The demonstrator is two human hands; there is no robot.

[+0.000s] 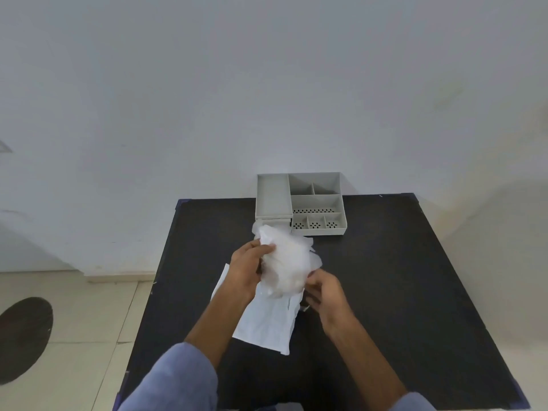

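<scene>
A black table (400, 277) fills my view. A grey organizer (272, 197) sits at 12 o'clock. A flat white bag (267, 324) lies at centre, under a crumpled plastic wad (289, 262). My left hand (247, 268) grips the wad at 9 o'clock, and my right hand (324, 292) pinches it at 4 o'clock.

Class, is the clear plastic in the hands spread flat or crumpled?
Crumpled: the plastic sits bunched in a wad, not flat.
</scene>
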